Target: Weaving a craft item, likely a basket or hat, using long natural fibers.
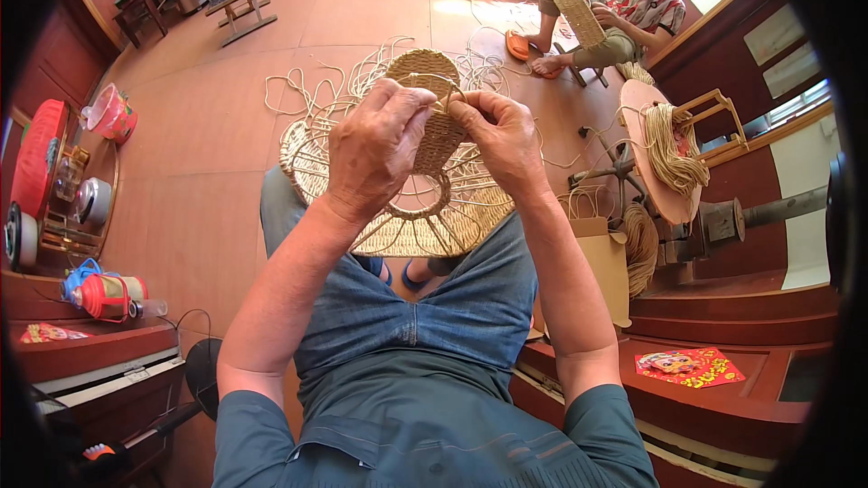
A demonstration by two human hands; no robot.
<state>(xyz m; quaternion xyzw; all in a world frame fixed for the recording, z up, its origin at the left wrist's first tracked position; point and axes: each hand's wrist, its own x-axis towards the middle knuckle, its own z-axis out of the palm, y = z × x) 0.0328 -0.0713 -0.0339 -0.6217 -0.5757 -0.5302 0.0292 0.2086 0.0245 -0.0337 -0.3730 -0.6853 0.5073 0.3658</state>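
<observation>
A woven straw piece point(479, 208) rests across my lap and knees, with a ring-shaped opening, spoke-like cords and a narrower rounded section point(420, 63) rising beyond it. My left hand point(375, 149) is closed in a pinch at the left of that section; its fingertips meet a pale cord point(432, 77). Opposite it, my right hand point(502, 131) pinches the same cord between thumb and forefinger. The cord arches between both hands. Loose cord ends point(307, 90) trail over the floor past the weaving. My palms hide part of the rounded section.
At the far right, a seated person point(633, 18) holds a woven panel point(579, 15). Cord coils point(676, 149) hang over a round board point(646, 108) to my right, above a cardboard box point(601, 262). A low bench point(240, 4) and a red bucket point(113, 115) stand left.
</observation>
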